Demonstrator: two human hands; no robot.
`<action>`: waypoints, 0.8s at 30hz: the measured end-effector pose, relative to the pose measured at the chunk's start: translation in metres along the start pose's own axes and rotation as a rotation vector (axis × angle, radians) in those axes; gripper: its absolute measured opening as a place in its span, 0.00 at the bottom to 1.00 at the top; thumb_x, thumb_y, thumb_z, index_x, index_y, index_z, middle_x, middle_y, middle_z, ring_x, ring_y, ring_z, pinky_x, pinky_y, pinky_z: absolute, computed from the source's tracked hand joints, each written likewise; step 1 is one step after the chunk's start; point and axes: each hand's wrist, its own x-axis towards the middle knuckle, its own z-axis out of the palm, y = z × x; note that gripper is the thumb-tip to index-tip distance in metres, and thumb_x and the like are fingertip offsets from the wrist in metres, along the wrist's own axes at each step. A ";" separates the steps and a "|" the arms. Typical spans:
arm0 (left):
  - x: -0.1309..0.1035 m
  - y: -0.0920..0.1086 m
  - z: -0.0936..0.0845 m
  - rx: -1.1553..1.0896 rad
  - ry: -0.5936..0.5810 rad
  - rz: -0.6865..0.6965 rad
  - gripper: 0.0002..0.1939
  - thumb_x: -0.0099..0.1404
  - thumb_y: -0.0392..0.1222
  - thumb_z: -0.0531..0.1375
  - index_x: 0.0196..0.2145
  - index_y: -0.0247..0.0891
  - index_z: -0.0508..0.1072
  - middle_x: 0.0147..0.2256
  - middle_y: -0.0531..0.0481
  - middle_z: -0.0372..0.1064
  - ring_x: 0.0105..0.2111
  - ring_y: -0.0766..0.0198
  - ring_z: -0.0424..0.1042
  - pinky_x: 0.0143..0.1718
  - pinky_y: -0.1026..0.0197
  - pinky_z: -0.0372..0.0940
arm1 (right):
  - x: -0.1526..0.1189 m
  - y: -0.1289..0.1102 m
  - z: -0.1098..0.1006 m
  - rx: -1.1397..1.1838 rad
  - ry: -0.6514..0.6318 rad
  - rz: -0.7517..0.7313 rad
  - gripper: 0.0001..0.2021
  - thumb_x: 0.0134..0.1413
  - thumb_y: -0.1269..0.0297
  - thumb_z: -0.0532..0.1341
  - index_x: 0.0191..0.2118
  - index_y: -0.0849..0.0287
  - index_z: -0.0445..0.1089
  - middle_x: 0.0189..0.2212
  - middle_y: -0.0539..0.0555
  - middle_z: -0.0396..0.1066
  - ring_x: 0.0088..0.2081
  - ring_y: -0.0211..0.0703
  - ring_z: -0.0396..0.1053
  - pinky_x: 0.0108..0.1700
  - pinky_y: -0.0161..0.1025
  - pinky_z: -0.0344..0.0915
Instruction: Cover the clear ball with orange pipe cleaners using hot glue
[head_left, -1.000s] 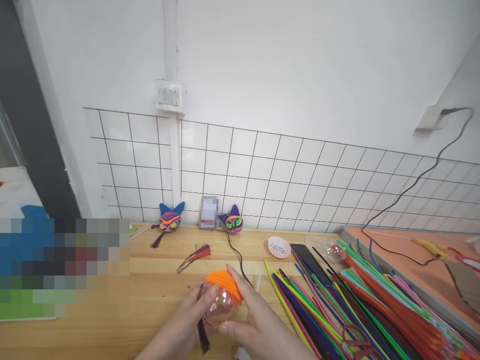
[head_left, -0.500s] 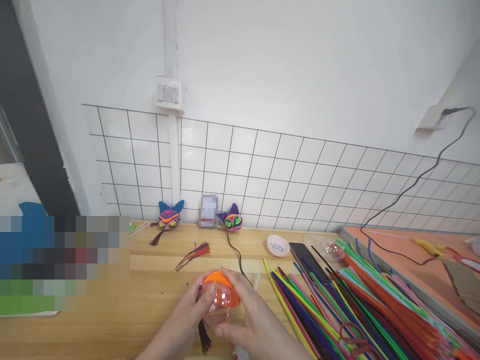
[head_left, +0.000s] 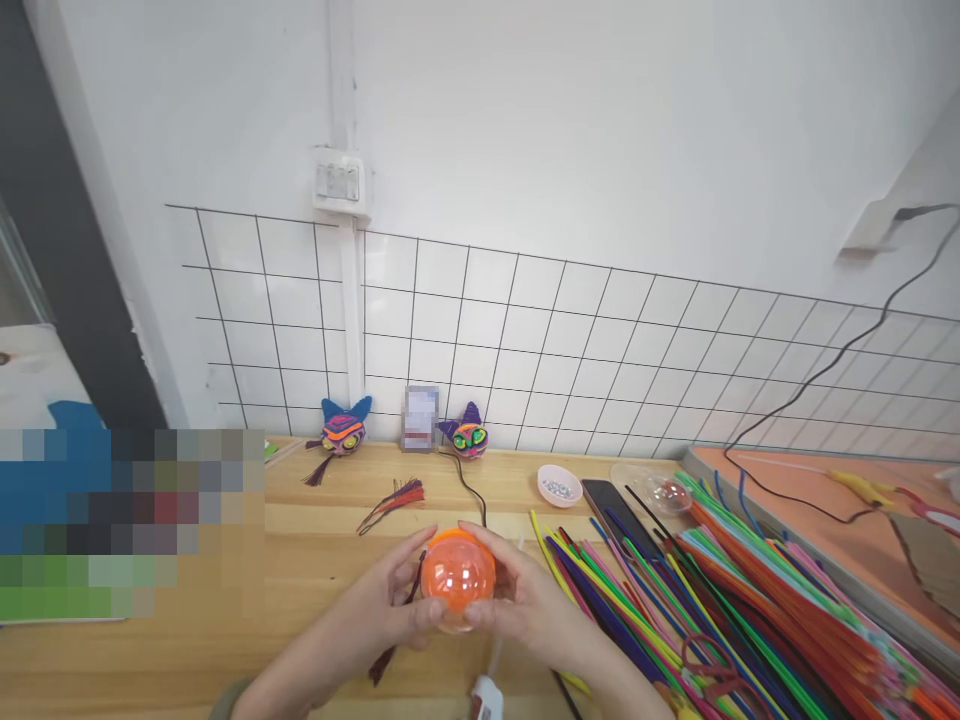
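Between my two hands is a clear, shiny ball [head_left: 457, 572] with orange inside or behind it, held just above the wooden table. My left hand [head_left: 401, 595] wraps its left side, thumb on the lower front. On the right side, my right hand [head_left: 517, 590] grips it the same way, thumb near the bottom. A dark red tassel [head_left: 382, 665] hangs beside my left hand. Below my right hand lies a white tool [head_left: 487, 697], partly cut off by the frame edge. What lies behind the ball is hidden.
Two cat-like ornaments [head_left: 343, 428] stand by the wall grid, with loose tassels [head_left: 394, 503] nearer. To the right are a pink bowl [head_left: 559, 486], a phone [head_left: 615, 510], clear shells [head_left: 666, 494], many coloured pipe cleaners [head_left: 780, 610] and red scissors [head_left: 712, 670].
Both hands have turned the ball, so the orange part now shows across its front instead of mainly at the top. The dark tassel has swung left, and more of the white tool shows.
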 end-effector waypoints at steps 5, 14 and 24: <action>-0.001 0.002 0.003 -0.101 -0.005 0.075 0.30 0.49 0.47 0.69 0.50 0.43 0.69 0.44 0.45 0.72 0.42 0.54 0.70 0.36 0.59 0.65 | -0.003 0.002 0.001 -0.236 0.044 -0.073 0.30 0.52 0.51 0.63 0.59 0.52 0.59 0.59 0.57 0.57 0.60 0.51 0.55 0.58 0.47 0.55; -0.002 -0.003 -0.001 -0.115 0.074 -0.005 0.27 0.52 0.47 0.67 0.50 0.44 0.68 0.45 0.44 0.72 0.39 0.55 0.71 0.36 0.57 0.68 | -0.003 -0.022 0.003 -0.521 0.258 -0.223 0.07 0.53 0.58 0.63 0.33 0.54 0.73 0.39 0.53 0.67 0.45 0.46 0.66 0.50 0.42 0.60; 0.002 -0.003 -0.002 -0.147 0.170 0.014 0.26 0.51 0.47 0.67 0.47 0.42 0.69 0.43 0.45 0.72 0.38 0.56 0.72 0.34 0.59 0.67 | -0.008 -0.024 0.006 -0.630 0.151 -0.162 0.11 0.62 0.58 0.52 0.31 0.56 0.63 0.34 0.51 0.62 0.39 0.42 0.63 0.43 0.38 0.60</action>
